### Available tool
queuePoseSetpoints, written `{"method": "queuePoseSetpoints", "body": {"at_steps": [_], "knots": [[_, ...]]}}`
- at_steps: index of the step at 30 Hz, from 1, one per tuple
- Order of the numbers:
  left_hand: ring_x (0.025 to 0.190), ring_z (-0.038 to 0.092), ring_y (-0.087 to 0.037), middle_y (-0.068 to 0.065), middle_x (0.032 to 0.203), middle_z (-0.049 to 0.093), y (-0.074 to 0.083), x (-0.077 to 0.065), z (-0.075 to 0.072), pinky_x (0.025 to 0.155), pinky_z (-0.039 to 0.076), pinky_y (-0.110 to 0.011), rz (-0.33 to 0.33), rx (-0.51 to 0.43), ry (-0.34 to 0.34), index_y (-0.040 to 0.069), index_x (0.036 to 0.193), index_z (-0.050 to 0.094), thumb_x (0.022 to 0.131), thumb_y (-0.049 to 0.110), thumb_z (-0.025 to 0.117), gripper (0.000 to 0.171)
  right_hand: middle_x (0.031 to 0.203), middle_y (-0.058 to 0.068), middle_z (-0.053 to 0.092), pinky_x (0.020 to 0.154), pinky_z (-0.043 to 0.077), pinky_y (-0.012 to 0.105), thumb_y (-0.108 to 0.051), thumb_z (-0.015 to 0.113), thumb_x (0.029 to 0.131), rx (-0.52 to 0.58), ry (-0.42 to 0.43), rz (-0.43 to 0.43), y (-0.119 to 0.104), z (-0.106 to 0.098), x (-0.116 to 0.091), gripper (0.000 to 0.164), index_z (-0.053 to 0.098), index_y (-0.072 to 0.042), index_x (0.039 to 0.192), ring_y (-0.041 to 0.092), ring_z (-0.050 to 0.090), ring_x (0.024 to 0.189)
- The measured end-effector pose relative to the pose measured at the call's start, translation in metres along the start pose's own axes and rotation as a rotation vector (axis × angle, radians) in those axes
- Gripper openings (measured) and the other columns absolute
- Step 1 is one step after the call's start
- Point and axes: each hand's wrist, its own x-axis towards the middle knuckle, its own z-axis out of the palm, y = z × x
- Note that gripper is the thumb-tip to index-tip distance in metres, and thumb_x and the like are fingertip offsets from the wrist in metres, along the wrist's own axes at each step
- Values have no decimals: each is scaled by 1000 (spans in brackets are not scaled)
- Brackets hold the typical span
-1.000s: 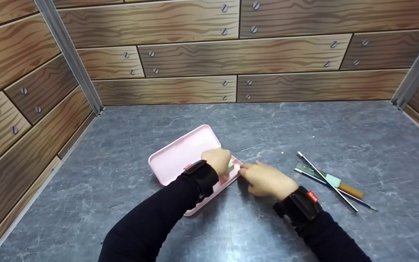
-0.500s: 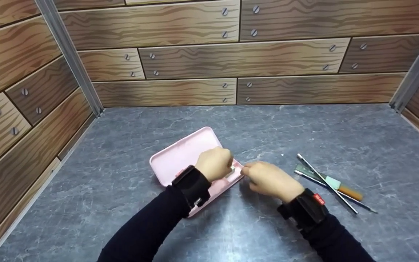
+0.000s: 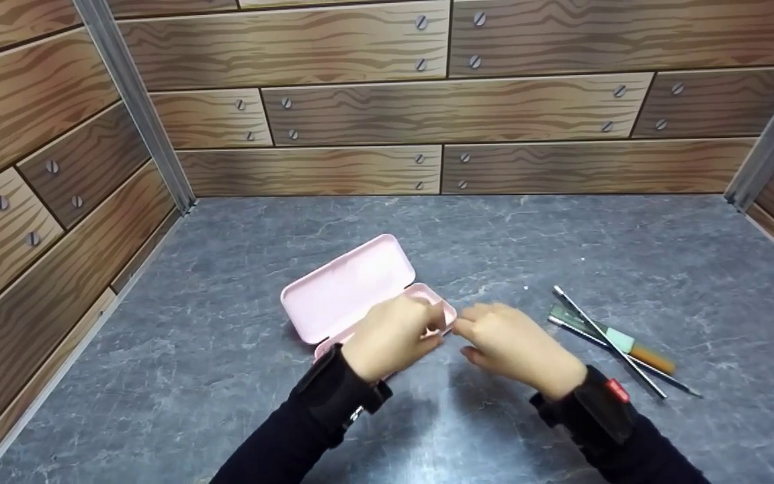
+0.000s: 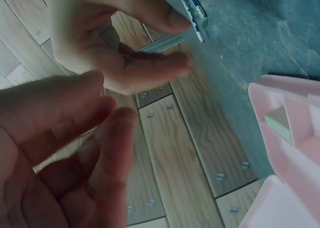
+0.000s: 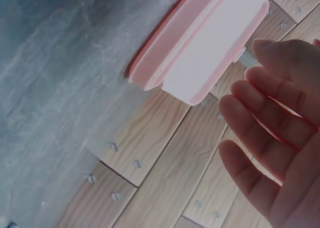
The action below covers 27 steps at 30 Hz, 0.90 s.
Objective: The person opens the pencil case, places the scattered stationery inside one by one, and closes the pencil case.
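Observation:
A pink pencil case [image 3: 347,289] lies with its lid swung back on the table. In the left wrist view, a small pale green and white eraser [image 4: 279,124] sits in one of its end compartments. My left hand [image 3: 394,333] is over the case's front part and hides much of the tray; its thumb and fingers are loosely bent with nothing between them. Just right of the case's corner is my right hand [image 3: 514,343], back up. In the right wrist view the right hand's fingers [image 5: 255,128] are spread, relaxed and hold nothing.
Right of the hands, two thin pencils [image 3: 578,312] lie crossed over a flat green, mint and orange stick-like item [image 3: 652,359]. The grey marbled table [image 3: 226,269] is bounded by wood-patterned walls [image 3: 353,111] behind and at the sides.
The left hand has let go of the eraser and drawn back toward the front, its fingers loosening. The right hand has shifted slightly right and forward off the case's corner.

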Motion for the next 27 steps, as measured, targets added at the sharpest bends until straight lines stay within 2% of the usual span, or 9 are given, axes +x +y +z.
{"method": "queuePoseSetpoints", "body": {"at_steps": [5, 12, 21, 27], "knots": [[66, 52, -8, 5, 74, 58, 5, -10, 3, 59, 41, -19, 106, 37, 11, 13, 77, 65, 71, 16, 68, 7, 68, -3, 49, 54, 40, 29, -14, 72, 61, -57, 45, -50, -12, -6, -11, 22, 53, -10, 70, 15, 48, 61], [70, 51, -9, 6, 79, 56, 8, -24, 7, 57, 41, -18, 129, 99, 4, 15, 80, 66, 72, 21, 70, 10, 64, -4, 44, 50, 36, 28, -14, 71, 59, -89, 97, -90, -22, -8, -24, 23, 50, -11, 66, 14, 42, 56], [73, 52, -7, 8, 79, 57, -2, -39, 11, 62, 41, -16, 205, 79, -27, 15, 77, 65, 70, 16, 69, 8, 69, -3, 51, 55, 41, 29, -14, 71, 61, -68, 57, -62, -23, -12, -29, 19, 56, -10, 72, 14, 48, 60], [73, 54, -7, 8, 79, 58, -6, -47, 10, 62, 43, -18, 219, 79, -67, 15, 79, 65, 71, 18, 68, 9, 69, -1, 51, 56, 42, 30, -13, 71, 62, -67, 14, -11, -11, -18, -36, 19, 55, -9, 73, 15, 49, 61]]}}
